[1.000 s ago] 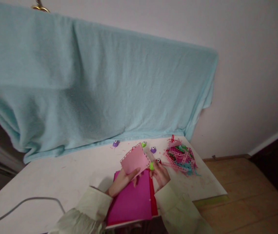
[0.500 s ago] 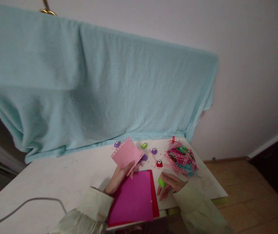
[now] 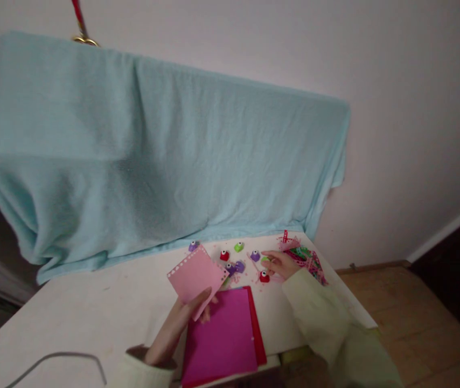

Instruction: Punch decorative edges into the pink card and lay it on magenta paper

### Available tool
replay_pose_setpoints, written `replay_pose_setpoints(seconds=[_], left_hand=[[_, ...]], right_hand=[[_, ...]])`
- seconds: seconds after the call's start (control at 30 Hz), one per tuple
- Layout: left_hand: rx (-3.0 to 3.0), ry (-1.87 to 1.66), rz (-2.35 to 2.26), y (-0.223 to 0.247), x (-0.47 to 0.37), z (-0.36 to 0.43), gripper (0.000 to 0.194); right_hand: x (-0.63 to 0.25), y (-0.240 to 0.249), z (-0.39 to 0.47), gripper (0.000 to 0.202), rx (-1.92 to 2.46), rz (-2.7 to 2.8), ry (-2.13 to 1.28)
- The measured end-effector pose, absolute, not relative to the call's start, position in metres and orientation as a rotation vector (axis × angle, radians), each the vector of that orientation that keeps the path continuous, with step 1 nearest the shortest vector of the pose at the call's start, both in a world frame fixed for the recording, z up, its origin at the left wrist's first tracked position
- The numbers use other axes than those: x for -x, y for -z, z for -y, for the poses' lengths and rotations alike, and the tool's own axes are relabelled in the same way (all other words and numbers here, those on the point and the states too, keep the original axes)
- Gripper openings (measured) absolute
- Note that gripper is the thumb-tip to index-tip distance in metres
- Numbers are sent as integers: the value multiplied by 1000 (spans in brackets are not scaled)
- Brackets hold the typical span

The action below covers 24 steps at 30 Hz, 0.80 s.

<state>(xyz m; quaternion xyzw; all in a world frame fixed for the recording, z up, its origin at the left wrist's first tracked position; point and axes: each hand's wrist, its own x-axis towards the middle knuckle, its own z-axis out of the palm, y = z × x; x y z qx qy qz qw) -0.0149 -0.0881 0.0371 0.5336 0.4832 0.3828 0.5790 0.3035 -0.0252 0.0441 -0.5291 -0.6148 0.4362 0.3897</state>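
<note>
My left hand [image 3: 197,304] grips a pink sheet of paper [image 3: 193,275] by its lower corner, thumb on top. Punched holes line two of the sheet's edges. In the fingers of my right hand [image 3: 280,265] is a light green paper punch [image 3: 265,260], low over the table beside a purple punch [image 3: 255,255] and a red punch [image 3: 264,276]. More small punches lie behind the sheet: another red punch [image 3: 224,255], a green punch [image 3: 238,246] and several purple ones. Beneath my left fingers is a stack of magenta paper [image 3: 224,339] with red sheets under it.
Colourful punched paper strips [image 3: 306,258] are heaped at the right, partly behind my right hand. Pink paper bits lie around the punches. A light blue cloth [image 3: 181,145] hangs behind the white table [image 3: 92,302]. A grey cable [image 3: 64,354] lies at the front left.
My right hand has moved away from the front edge to the punches, carrying the green punch. My left hand and the pink sheet have shifted left and nearer, uncovering more punches.
</note>
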Motion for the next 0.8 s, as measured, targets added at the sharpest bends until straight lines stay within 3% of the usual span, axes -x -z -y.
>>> replay_pose_setpoints(seconds=[0.37, 0.63, 0.8], left_hand=[[-1274, -888, -1211, -30, 7, 122, 58], [-1312, -891, -1240, -21, 5, 124, 57], [-1318, -893, -1222, -23, 6, 125, 57]], right_hand=[[-278, -17, -27, 11, 1463, 2067, -829], [-269, -12, -29, 4, 1422, 2206, -615], [-267, -15, -25, 10, 1414, 2232, -551]])
